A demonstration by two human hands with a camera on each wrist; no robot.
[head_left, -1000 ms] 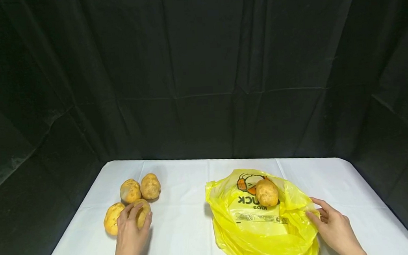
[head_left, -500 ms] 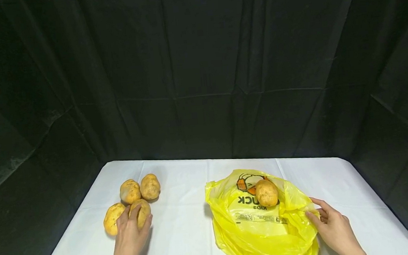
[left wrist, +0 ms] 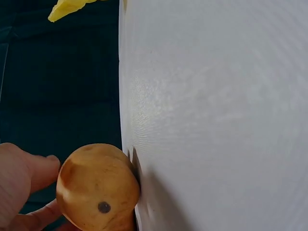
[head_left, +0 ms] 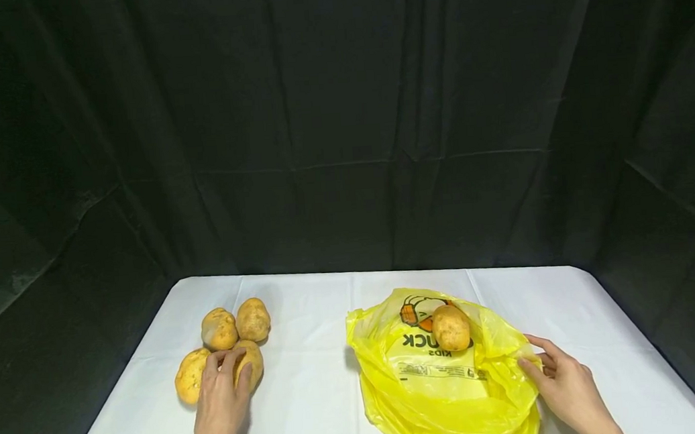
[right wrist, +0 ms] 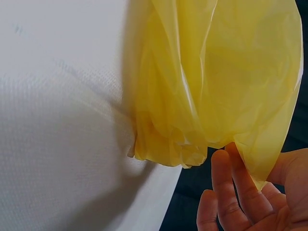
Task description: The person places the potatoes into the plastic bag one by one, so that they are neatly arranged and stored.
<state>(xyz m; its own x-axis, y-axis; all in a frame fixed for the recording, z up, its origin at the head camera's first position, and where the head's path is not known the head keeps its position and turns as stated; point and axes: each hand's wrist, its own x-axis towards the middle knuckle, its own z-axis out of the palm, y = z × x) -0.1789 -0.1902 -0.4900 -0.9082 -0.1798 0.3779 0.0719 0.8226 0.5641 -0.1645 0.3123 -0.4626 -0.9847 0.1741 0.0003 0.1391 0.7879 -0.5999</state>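
Note:
At the left of the table my left hand has its thumb and fingers curled about a potato, the nearest-right one of a small cluster. In the left wrist view this potato shows a dark spot, and the thumb touches its side. My right hand pinches the right edge of a yellow plastic bag between thumb and fingers. The bag lies with its mouth spread, and one potato rests on its printed inner side. In the right wrist view, the bag's film covers part of the fingers.
Three more potatoes lie beside my left hand: one on the left, one behind, one at the back right. A white cloth covers the table. Black curtains stand behind and at both sides.
The potato at my left hand has shifted slightly right, and the thumb now lies across its near side. My right hand keeps its hold on the bag. The head view has moved a little.

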